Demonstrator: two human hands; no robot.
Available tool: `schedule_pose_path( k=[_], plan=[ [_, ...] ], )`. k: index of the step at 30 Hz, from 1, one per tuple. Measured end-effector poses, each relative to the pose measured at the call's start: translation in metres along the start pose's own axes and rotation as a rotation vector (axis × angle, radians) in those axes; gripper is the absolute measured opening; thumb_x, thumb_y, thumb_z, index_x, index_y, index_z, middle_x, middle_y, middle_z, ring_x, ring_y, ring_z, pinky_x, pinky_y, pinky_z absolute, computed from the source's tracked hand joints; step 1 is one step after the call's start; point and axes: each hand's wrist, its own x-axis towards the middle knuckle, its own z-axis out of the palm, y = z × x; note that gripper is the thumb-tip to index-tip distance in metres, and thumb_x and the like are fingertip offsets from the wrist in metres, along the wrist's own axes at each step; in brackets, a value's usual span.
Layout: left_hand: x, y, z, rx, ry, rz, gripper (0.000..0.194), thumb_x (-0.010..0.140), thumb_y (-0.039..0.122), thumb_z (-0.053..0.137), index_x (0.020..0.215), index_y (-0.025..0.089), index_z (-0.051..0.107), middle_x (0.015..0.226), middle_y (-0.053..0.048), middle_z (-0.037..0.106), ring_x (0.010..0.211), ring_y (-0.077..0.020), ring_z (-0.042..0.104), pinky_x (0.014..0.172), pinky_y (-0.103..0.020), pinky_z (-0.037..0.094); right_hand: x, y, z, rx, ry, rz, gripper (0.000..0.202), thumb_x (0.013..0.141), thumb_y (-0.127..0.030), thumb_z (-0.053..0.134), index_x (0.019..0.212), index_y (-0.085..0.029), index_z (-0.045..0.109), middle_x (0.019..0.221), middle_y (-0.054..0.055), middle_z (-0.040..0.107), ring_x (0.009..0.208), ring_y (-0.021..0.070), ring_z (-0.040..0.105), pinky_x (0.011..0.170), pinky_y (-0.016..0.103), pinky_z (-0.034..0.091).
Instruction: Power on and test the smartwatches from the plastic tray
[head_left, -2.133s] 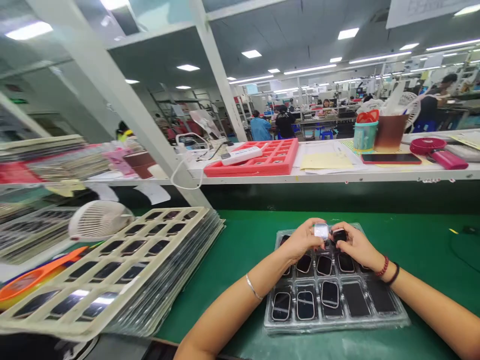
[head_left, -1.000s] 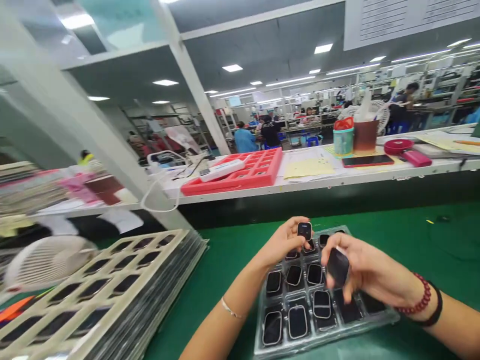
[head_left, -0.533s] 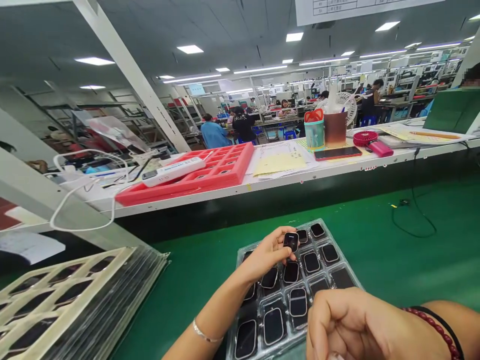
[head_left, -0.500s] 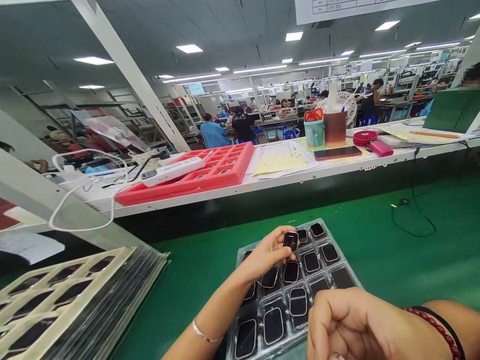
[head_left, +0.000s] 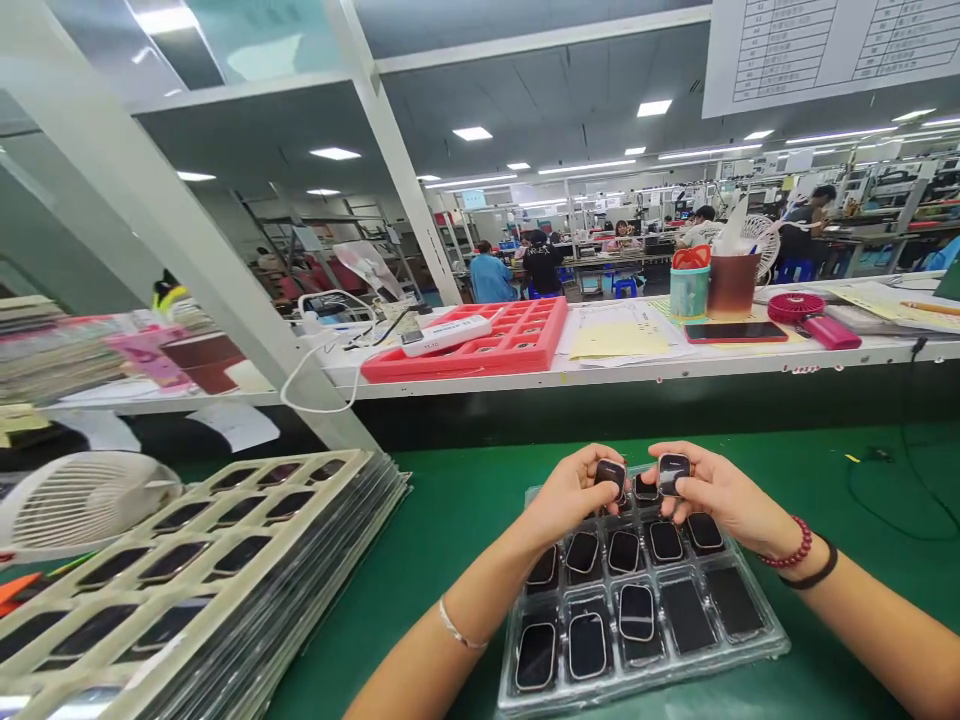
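Pinching one watch (head_left: 611, 475) between left fingers (head_left: 599, 494) and another watch (head_left: 674, 472) between right fingers (head_left: 695, 490), I held both above the tray (head_left: 705, 660) on the green surface (head_left: 814, 485).

factory workshop | rows of workbenches (head_left: 862, 240) | workers (head_left: 491, 276) | strip lights (head_left: 711, 152) | stacked device trays (head_left: 322, 570)

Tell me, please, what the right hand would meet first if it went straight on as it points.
The right hand would probably meet the watch-like device in the left hand, though depth is unclear.
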Motion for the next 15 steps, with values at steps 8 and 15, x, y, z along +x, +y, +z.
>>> schedule_pose_path(
  k=[8, 15],
  plan=[
    [-0.007, 0.004, 0.002, 0.051, -0.02, 0.019, 0.036, 0.072, 0.016, 0.058, 0.108, 0.014, 0.051, 0.091, -0.006, 0.062, 0.065, -0.0124, 0.063, 0.053, -0.02, 0.041, -0.002, 0.007, -0.002, -0.093, -0.031, -0.045, 0.036, 0.083, -0.023, 0.057, 0.118, -0.02, 0.051, 0.112, 0.01, 0.061, 0.077, 0.015, 0.062, 0.064, 0.028, 0.052],
    [-0.007, 0.004, 0.001, -0.023, -0.119, 0.039, 0.027, 0.08, 0.028, 0.058, 0.102, 0.014, 0.056, 0.084, -0.006, 0.065, 0.058, -0.0108, 0.062, 0.049, -0.018, 0.039, -0.003, -0.001, 0.003, -0.128, -0.058, -0.023, 0.035, 0.082, -0.034, 0.062, 0.113, -0.019, 0.054, 0.094, 0.006, 0.064, 0.058, 0.0102, 0.058, 0.056, 0.025, 0.052]
  ],
)
